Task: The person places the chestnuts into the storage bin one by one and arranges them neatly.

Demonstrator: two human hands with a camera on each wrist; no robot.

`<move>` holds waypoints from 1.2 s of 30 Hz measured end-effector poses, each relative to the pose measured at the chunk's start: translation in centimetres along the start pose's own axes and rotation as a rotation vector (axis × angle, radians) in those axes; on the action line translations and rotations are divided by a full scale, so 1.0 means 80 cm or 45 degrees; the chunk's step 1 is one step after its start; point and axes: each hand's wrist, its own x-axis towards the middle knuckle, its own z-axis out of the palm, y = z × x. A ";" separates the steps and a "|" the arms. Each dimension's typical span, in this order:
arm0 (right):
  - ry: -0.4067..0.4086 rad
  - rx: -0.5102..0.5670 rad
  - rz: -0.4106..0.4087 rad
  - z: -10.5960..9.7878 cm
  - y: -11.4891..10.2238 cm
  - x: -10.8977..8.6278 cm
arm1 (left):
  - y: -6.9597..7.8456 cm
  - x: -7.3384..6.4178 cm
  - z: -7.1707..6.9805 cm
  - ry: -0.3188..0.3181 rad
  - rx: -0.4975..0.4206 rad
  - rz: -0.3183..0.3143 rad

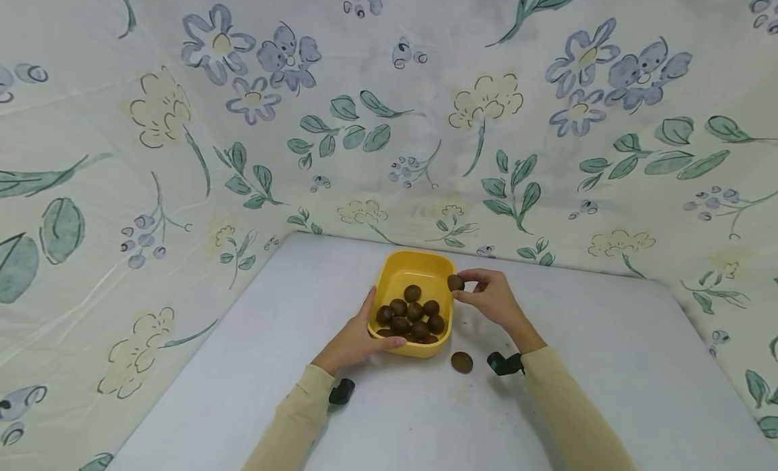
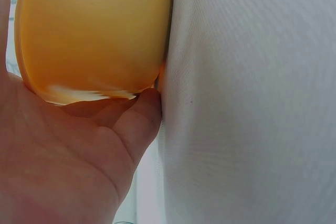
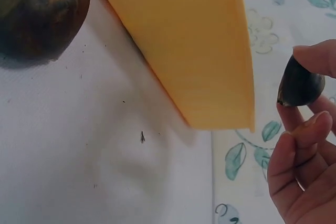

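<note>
A yellow plastic container [image 1: 408, 274] stands on the table with several brown chestnuts [image 1: 415, 312] heaped in its near half. My left hand [image 1: 352, 339] grips the container by its near left corner, thumb over the near rim and fingers along the left side. In the left wrist view the thumb and palm lie against the yellow wall [image 2: 97, 35]. My right hand [image 1: 495, 299] pinches one dark chestnut [image 3: 302, 82] between thumb and fingers, level with the container's right rim. Another chestnut [image 1: 462, 362] lies on the table, to the right of the container's near end.
The white tabletop [image 1: 608, 342] carries small dark specks near the loose chestnut. Floral fabric [image 1: 425, 140] hangs behind the table and along its sides. A black wrist device [image 1: 504, 363] sits by the right cuff, another [image 1: 342, 392] by the left.
</note>
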 end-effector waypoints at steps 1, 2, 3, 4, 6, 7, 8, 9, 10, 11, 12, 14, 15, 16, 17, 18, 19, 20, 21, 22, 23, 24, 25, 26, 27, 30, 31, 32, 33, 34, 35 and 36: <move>-0.005 -0.005 0.007 0.002 -0.001 0.001 | 0.000 0.000 0.000 0.002 0.004 -0.004; -0.011 -0.011 0.014 0.003 -0.002 0.001 | 0.000 0.001 0.001 0.004 0.005 -0.009; -0.016 -0.020 0.020 0.005 -0.003 0.002 | 0.000 0.000 0.001 0.006 0.004 -0.011; -0.020 -0.028 0.023 0.006 -0.003 0.003 | 0.000 0.001 0.001 0.005 0.002 -0.015; -0.027 -0.040 0.031 0.009 -0.004 0.004 | 0.000 0.000 0.001 0.007 0.000 -0.012; -0.032 -0.040 0.033 0.010 -0.005 0.005 | 0.000 0.000 0.001 0.007 -0.003 -0.010; -0.037 -0.039 0.038 0.011 -0.005 0.005 | 0.000 0.000 0.001 0.008 -0.007 -0.010; -0.039 -0.036 0.041 0.013 -0.005 0.005 | 0.000 0.000 0.001 0.008 -0.007 -0.008; -0.042 -0.031 0.043 0.014 -0.005 0.006 | 0.000 0.000 0.001 0.008 -0.006 -0.006; -0.044 -0.029 0.046 0.015 -0.005 0.006 | 0.001 0.000 0.001 0.010 -0.003 0.001; -0.046 -0.030 0.047 0.016 -0.005 0.007 | 0.001 0.000 0.001 0.011 0.000 0.005; -0.049 -0.033 0.050 0.019 -0.005 0.008 | 0.001 0.000 0.001 0.011 0.001 0.006; -0.049 -0.040 0.054 0.020 -0.005 0.008 | 0.001 0.000 0.001 0.011 0.002 0.006; -0.052 -0.049 0.058 0.022 -0.005 0.009 | 0.000 0.000 0.002 0.012 0.001 0.009; -0.055 -0.060 0.067 0.023 -0.005 0.010 | 0.000 0.000 0.002 0.012 -0.001 0.010; -0.059 -0.071 0.076 0.024 -0.006 0.010 | 0.000 0.000 0.002 0.012 -0.003 0.007; -0.061 -0.077 0.086 0.025 -0.006 0.011 | 0.000 0.000 0.002 0.011 -0.008 0.004; -0.062 -0.090 0.093 0.026 -0.007 0.012 | 0.000 0.000 0.002 0.011 -0.008 0.004; -0.062 -0.100 0.096 0.027 -0.008 0.013 | 0.000 0.000 0.002 0.011 -0.009 0.006; -0.062 -0.110 0.093 0.028 -0.009 0.014 | 0.000 0.000 0.001 0.012 -0.010 0.006; -0.061 -0.114 0.085 0.029 -0.009 0.015 | 0.000 0.000 0.001 0.011 -0.012 0.005; -0.061 -0.125 0.072 0.031 -0.010 0.016 | 0.001 0.000 0.001 0.012 -0.012 0.006; -0.061 -0.132 0.059 0.032 -0.010 0.017 | 0.001 0.000 0.001 0.012 -0.013 0.007; -0.061 -0.147 0.044 0.033 -0.010 0.018 | 0.001 0.000 0.001 0.012 -0.014 0.008; -0.063 -0.162 0.029 0.035 -0.010 0.019 | 0.001 -0.001 0.000 0.012 -0.016 0.010; -0.071 -0.217 0.003 0.041 -0.011 0.020 | 0.000 0.000 0.000 0.010 -0.021 0.015; -0.073 -0.230 0.003 0.042 -0.011 0.020 | -0.001 -0.001 0.001 0.010 -0.022 0.014; -0.077 -0.244 0.003 0.044 -0.012 0.021 | -0.001 -0.001 0.001 0.009 -0.023 0.013; -0.082 -0.261 0.006 0.046 -0.012 0.021 | -0.001 -0.001 0.001 0.009 -0.024 0.014; -0.086 -0.278 0.014 0.048 -0.013 0.021 | -0.001 -0.001 0.001 0.007 -0.023 0.012; -0.091 -0.293 0.025 0.049 -0.014 0.021 | 0.000 -0.001 0.001 0.006 -0.024 0.012; -0.095 -0.312 0.039 0.051 -0.014 0.021 | 0.000 -0.001 0.001 0.006 -0.023 0.011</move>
